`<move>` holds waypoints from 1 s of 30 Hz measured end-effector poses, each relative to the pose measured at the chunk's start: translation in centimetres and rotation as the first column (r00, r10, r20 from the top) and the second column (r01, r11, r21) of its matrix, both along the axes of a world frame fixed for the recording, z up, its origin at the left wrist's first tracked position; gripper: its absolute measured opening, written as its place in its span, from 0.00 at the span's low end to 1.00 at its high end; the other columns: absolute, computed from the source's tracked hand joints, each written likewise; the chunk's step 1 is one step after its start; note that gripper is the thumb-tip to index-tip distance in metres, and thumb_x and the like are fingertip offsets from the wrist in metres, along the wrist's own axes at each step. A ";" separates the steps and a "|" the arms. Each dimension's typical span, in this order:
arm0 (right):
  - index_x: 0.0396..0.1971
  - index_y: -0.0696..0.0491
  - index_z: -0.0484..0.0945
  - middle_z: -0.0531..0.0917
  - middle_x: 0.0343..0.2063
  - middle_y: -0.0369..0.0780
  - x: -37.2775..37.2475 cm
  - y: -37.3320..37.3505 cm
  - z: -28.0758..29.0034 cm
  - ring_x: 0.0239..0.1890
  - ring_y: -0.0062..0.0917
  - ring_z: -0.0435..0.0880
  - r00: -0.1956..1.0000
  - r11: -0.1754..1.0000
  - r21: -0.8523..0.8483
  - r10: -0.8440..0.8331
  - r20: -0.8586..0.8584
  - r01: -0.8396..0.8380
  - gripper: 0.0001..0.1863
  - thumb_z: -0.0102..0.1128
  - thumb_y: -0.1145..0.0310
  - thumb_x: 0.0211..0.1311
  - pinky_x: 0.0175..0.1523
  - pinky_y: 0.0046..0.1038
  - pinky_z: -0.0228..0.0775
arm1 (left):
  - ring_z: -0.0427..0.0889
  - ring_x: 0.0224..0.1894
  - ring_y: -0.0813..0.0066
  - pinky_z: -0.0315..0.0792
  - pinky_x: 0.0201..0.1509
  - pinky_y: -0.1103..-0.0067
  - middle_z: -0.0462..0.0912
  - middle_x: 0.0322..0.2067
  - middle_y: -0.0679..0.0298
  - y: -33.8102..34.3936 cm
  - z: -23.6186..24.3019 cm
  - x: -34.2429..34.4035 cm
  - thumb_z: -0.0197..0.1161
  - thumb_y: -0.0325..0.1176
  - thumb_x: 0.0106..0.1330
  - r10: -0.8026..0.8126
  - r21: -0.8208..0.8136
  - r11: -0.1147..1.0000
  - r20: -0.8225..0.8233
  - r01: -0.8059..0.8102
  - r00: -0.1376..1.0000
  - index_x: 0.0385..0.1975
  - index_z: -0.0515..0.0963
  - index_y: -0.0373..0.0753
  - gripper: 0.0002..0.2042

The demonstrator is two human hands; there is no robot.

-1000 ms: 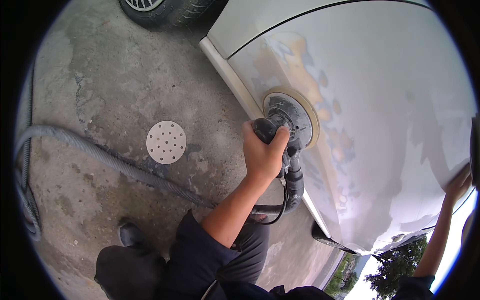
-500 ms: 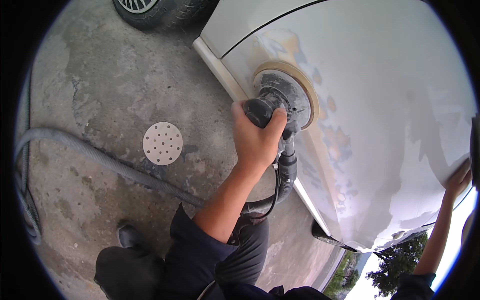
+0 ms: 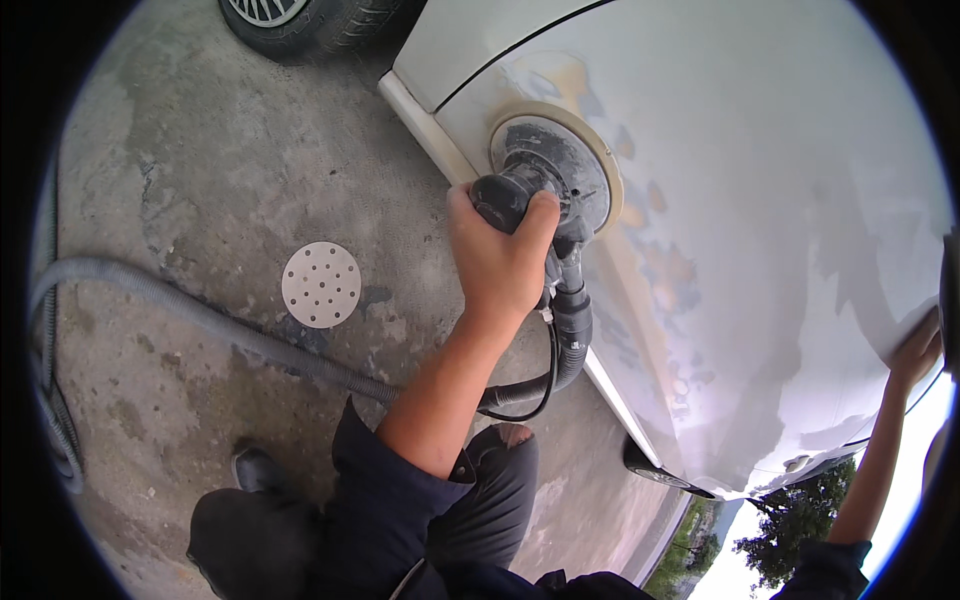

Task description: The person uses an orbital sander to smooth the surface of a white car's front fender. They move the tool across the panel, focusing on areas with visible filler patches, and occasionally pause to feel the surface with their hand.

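Note:
My left hand (image 3: 503, 255) is wrapped round the black grip of a dusty round orbital sander (image 3: 555, 165). The sander's tan-edged pad faces the lower part of a white car door (image 3: 760, 200), against a patch sanded through to beige and grey layers (image 3: 665, 270). How firmly the pad presses there I cannot tell. A ribbed hose (image 3: 572, 325) and a thin black line run down from the tool. Far to the right, my right hand (image 3: 916, 352) rests on the car's side with its fingers stretched out, partly cut off by the picture's rim.
A white perforated sanding disc (image 3: 321, 285) lies on the concrete floor (image 3: 250, 170). The grey hose (image 3: 210, 318) curves across the floor to coils at the left edge. A car wheel (image 3: 300, 22) stands at the top left. My shoe (image 3: 257, 470) is at the lower left.
The sander and my left hand have shifted slightly left and up along the panel. The hose has moved along with them. My right hand stays in place on the car.

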State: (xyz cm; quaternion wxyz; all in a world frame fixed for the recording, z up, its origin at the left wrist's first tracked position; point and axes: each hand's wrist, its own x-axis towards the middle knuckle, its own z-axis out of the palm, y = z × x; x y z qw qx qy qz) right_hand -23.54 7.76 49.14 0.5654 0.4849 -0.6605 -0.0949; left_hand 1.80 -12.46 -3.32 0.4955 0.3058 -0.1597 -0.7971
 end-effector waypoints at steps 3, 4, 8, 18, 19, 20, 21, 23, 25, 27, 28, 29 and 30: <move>0.68 0.43 0.74 0.77 0.64 0.43 0.2 -0.6 -0.6 0.59 0.38 0.80 1.000 1.000 0.011 0.012 -0.012 -0.012 0.32 0.36 0.42 0.77 0.59 0.46 0.78 | 0.82 0.40 0.67 0.78 0.45 0.71 0.78 0.40 0.49 5.3 -2.2 -1.4 0.72 0.38 0.59 -0.103 -0.014 0.994 0.113 0.105 0.988 0.49 0.65 0.21 0.30; 0.68 0.43 0.74 0.77 0.64 0.43 0.4 -0.7 -0.7 0.59 0.38 0.80 1.000 1.000 0.001 0.008 -0.012 -0.008 0.32 0.35 0.41 0.77 0.60 0.47 0.78 | 0.82 0.40 0.68 0.78 0.46 0.71 0.79 0.39 0.50 6.0 -2.0 -1.6 0.73 0.39 0.58 -0.118 0.018 0.993 0.081 0.116 0.990 0.48 0.64 0.22 0.30; 0.68 0.42 0.73 0.77 0.64 0.42 -0.2 0.0 0.2 0.60 0.37 0.80 1.000 1.000 0.011 -0.003 -0.023 0.003 0.32 0.35 0.41 0.76 0.60 0.48 0.78 | 0.81 0.32 0.74 0.78 0.37 0.75 0.79 0.35 0.55 1.5 -0.3 -0.4 0.71 0.36 0.61 -0.024 -0.034 0.999 0.050 0.026 0.998 0.46 0.64 0.23 0.26; 0.68 0.45 0.73 0.76 0.65 0.42 -1.5 0.6 0.2 0.62 0.38 0.79 0.998 0.999 -0.042 -0.008 0.058 0.010 0.32 0.36 0.42 0.77 0.63 0.44 0.76 | 0.82 0.36 0.67 0.78 0.43 0.72 0.80 0.36 0.53 4.2 -1.4 -1.2 0.72 0.38 0.59 -0.009 -0.105 0.994 0.200 0.030 0.980 0.46 0.67 0.26 0.26; 0.68 0.45 0.73 0.76 0.65 0.42 -1.3 0.6 0.3 0.62 0.38 0.78 0.998 0.999 -0.034 -0.003 0.056 0.005 0.31 0.36 0.43 0.78 0.64 0.43 0.75 | 0.82 0.35 0.68 0.78 0.41 0.73 0.80 0.36 0.54 2.4 -1.3 -1.2 0.71 0.37 0.59 0.021 -0.056 0.998 0.136 -0.014 0.991 0.46 0.67 0.26 0.25; 0.68 0.45 0.73 0.77 0.65 0.42 -1.1 0.5 0.6 0.62 0.38 0.78 0.999 1.000 -0.028 0.003 0.052 -0.001 0.31 0.36 0.44 0.78 0.65 0.43 0.74 | 0.81 0.35 0.70 0.77 0.40 0.74 0.79 0.35 0.55 0.9 -1.2 -1.2 0.70 0.36 0.60 0.052 -0.004 0.999 0.073 -0.052 0.996 0.46 0.66 0.25 0.25; 0.68 0.45 0.73 0.77 0.65 0.42 -0.3 0.0 0.3 0.63 0.39 0.78 0.999 1.000 -0.009 0.022 0.028 -0.022 0.30 0.36 0.45 0.79 0.65 0.43 0.74 | 0.81 0.34 0.71 0.77 0.38 0.75 0.79 0.35 0.55 0.5 -1.4 -1.2 0.70 0.35 0.61 0.044 0.000 0.999 0.050 -0.044 0.998 0.47 0.65 0.25 0.24; 0.68 0.44 0.74 0.78 0.64 0.43 0.2 -0.6 -0.5 0.62 0.39 0.79 0.997 0.997 0.041 0.063 -0.042 -0.061 0.28 0.38 0.46 0.80 0.64 0.43 0.76 | 0.80 0.33 0.74 0.77 0.36 0.77 0.79 0.36 0.54 1.3 -0.8 -1.0 0.69 0.33 0.62 0.024 -0.004 1.000 0.046 -0.024 0.999 0.47 0.63 0.23 0.25; 0.68 0.44 0.74 0.78 0.64 0.43 -0.2 -0.9 -1.1 0.61 0.39 0.80 0.992 0.997 0.040 0.076 -0.100 -0.072 0.28 0.39 0.46 0.80 0.63 0.43 0.77 | 0.81 0.36 0.70 0.78 0.41 0.74 0.79 0.38 0.53 5.9 -2.3 -2.0 0.71 0.36 0.61 -0.038 -0.091 0.995 0.142 0.051 0.989 0.48 0.64 0.24 0.27; 0.67 0.43 0.74 0.78 0.63 0.43 0.0 -1.3 -1.2 0.60 0.38 0.81 0.985 0.996 0.054 0.083 -0.150 -0.076 0.27 0.41 0.45 0.79 0.62 0.42 0.78 | 0.81 0.38 0.70 0.78 0.44 0.73 0.78 0.40 0.52 10.1 -2.1 -1.9 0.72 0.39 0.60 -0.217 -0.058 0.972 0.154 0.228 0.964 0.51 0.64 0.25 0.29; 0.68 0.42 0.74 0.78 0.63 0.43 0.1 -1.2 -1.6 0.61 0.38 0.81 0.988 0.997 0.047 0.072 -0.135 -0.066 0.27 0.42 0.46 0.79 0.63 0.42 0.77 | 0.81 0.38 0.70 0.78 0.44 0.73 0.78 0.39 0.52 11.1 -1.1 -1.6 0.72 0.39 0.60 -0.232 -0.058 0.969 0.135 0.242 0.963 0.50 0.64 0.26 0.29; 0.68 0.42 0.74 0.78 0.64 0.43 0.3 -1.3 -2.2 0.62 0.38 0.80 0.992 0.998 0.007 0.060 -0.115 -0.059 0.26 0.42 0.46 0.79 0.63 0.42 0.77 | 0.80 0.40 0.71 0.77 0.45 0.73 0.77 0.40 0.53 11.4 -0.5 -1.4 0.74 0.41 0.61 -0.244 -0.079 0.964 0.102 0.252 0.964 0.51 0.64 0.26 0.31; 0.67 0.41 0.74 0.78 0.64 0.43 0.6 -1.9 -3.5 0.62 0.38 0.80 0.995 0.997 -0.047 0.057 -0.085 -0.061 0.26 0.43 0.46 0.79 0.64 0.42 0.76 | 0.79 0.41 0.71 0.77 0.47 0.74 0.77 0.41 0.54 10.8 0.2 -0.5 0.75 0.42 0.61 -0.246 -0.110 0.961 0.083 0.255 0.966 0.53 0.64 0.27 0.32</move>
